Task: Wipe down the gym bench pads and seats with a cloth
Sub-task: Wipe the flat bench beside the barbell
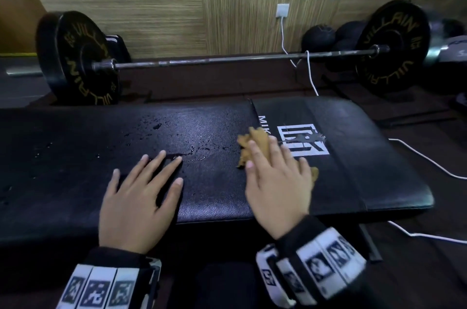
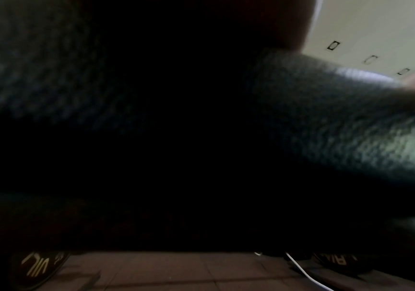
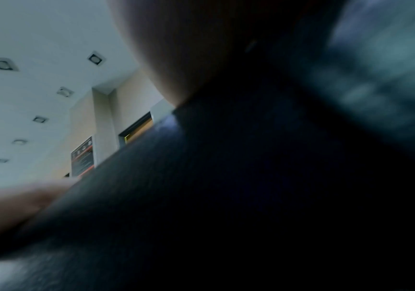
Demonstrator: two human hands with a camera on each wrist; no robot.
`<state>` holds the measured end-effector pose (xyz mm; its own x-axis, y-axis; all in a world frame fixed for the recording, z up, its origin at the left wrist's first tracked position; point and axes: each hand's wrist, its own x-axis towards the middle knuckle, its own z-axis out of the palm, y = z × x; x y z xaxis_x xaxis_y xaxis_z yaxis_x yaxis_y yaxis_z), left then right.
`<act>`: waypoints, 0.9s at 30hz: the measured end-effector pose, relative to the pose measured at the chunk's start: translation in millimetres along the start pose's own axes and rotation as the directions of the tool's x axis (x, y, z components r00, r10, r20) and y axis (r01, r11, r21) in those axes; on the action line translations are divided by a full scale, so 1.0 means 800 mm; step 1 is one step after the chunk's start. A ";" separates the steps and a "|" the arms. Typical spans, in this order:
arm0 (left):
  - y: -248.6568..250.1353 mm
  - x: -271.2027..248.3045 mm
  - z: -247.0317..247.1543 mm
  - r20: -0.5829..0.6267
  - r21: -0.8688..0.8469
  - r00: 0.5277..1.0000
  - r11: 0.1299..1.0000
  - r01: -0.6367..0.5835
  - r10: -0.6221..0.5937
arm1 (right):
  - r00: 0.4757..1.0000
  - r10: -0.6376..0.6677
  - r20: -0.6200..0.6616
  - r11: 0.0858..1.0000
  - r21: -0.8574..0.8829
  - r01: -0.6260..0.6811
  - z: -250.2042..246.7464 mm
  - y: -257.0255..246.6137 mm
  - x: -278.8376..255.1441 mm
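A black padded gym bench (image 1: 202, 131) runs across the head view, with water droplets on its middle and a white logo (image 1: 303, 141) toward its right end. A crumpled tan cloth (image 1: 255, 144) lies on the pad beside the logo. My right hand (image 1: 275, 182) lies flat on the cloth with straight fingers and presses it onto the pad. My left hand (image 1: 141, 195) rests flat on the bench with its fingers spread and holds nothing. Both wrist views are dark and blurred and show only the black pad (image 2: 350, 122) (image 3: 201, 196) close up.
A barbell (image 1: 227, 59) with black plates (image 1: 75, 58) (image 1: 391, 48) lies on the floor behind the bench. A white cable (image 1: 309, 73) hangs from a wall socket (image 1: 282, 10) and runs across the floor at the right. Dark balls (image 1: 319, 38) sit by the wall.
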<state>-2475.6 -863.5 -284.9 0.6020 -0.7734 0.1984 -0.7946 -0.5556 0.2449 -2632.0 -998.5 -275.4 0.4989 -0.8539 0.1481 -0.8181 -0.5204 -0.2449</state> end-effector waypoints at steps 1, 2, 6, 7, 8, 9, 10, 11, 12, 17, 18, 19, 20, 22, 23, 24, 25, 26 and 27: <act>0.001 0.000 0.001 -0.015 -0.008 1.000 1.000 0.009 -0.009 | 0.998 -0.058 0.026 0.998 -0.001 0.058 0.004 -0.012 0.003; 0.001 0.000 0.002 -0.025 -0.022 1.000 1.000 0.018 -0.019 | 0.991 -0.124 0.052 0.992 -0.002 0.125 0.008 -0.023 0.004; -0.001 0.000 0.005 -0.043 -0.048 0.998 0.998 0.039 -0.041 | 0.941 -0.316 0.124 0.949 0.035 0.314 0.008 -0.039 -0.024; 0.000 0.000 0.005 -0.042 -0.046 0.998 0.998 0.036 -0.037 | 0.927 -0.353 0.126 0.936 0.047 0.350 0.004 -0.034 -0.036; 0.000 0.000 0.004 -0.039 -0.044 0.999 0.999 0.032 -0.034 | 0.915 -0.383 0.126 0.924 0.054 0.379 -0.001 -0.025 -0.047; 0.000 0.000 0.004 -0.036 -0.043 0.999 0.999 0.030 -0.031 | 0.907 -0.401 0.128 0.916 0.054 0.397 -0.005 -0.013 -0.058; 0.001 -0.001 0.004 -0.035 -0.042 0.999 0.999 0.028 -0.029 | 0.905 -0.404 0.130 0.915 0.044 0.402 -0.010 0.000 -0.067; 0.000 -0.001 0.003 -0.037 -0.041 0.999 0.999 0.028 -0.029 | 0.911 -0.393 0.126 0.919 0.024 0.393 -0.015 0.014 -0.074; 0.000 -0.001 0.004 -0.041 -0.043 0.999 0.999 0.029 -0.031 | 0.921 -0.373 0.113 0.927 -0.006 0.376 -0.020 0.029 -0.079; 0.003 -0.002 0.005 -0.058 -0.020 0.997 0.999 0.049 -0.050 | 0.989 -0.122 0.082 0.983 -0.126 0.132 -0.029 0.095 -0.054; 0.003 -0.002 0.006 -0.060 -0.015 0.997 0.999 0.050 -0.051 | 0.995 -0.062 0.078 0.990 -0.125 0.071 -0.028 0.100 -0.040; 0.004 -0.002 0.006 -0.062 -0.013 0.997 0.999 0.052 -0.052 | 0.997 -0.025 0.069 0.991 -0.126 0.034 -0.025 0.101 -0.026; 0.004 -0.002 0.006 -0.064 -0.012 0.997 0.999 0.052 -0.052 | 0.998 -0.011 0.063 0.991 -0.131 0.019 -0.020 0.096 -0.012; 0.005 -0.001 0.006 -0.064 -0.012 0.997 0.999 0.052 -0.053 | 0.997 -0.035 0.063 0.990 -0.131 0.043 -0.008 0.075 0.009; 0.005 -0.001 0.006 -0.061 -0.010 0.997 0.998 0.055 -0.056 | 0.996 -0.060 0.067 0.991 -0.119 0.068 -0.003 0.061 0.015; 0.005 -0.001 0.006 -0.057 -0.007 0.997 0.998 0.059 -0.059 | 0.993 -0.095 0.071 0.990 -0.099 0.101 0.001 0.047 0.018; 0.005 -0.001 0.006 -0.053 -0.004 0.997 0.998 0.061 -0.061 | 0.987 -0.141 0.077 0.986 -0.077 0.146 0.004 0.034 0.016; 0.005 -0.002 0.006 -0.052 -0.005 0.997 0.998 0.060 -0.060 | 0.976 -0.200 0.086 0.977 -0.057 0.206 0.005 0.022 0.010; 0.004 -0.002 0.006 -0.054 -0.008 0.997 0.998 0.058 -0.059 | 0.958 -0.268 0.100 0.961 -0.037 0.273 0.006 0.012 0.000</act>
<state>-2479.6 -865.6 -288.9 0.6509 -0.7221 0.2343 -0.7575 -0.5973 0.2634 -2638.7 -1003.9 -282.2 0.7260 -0.6784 0.1122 -0.6607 -0.7335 -0.1596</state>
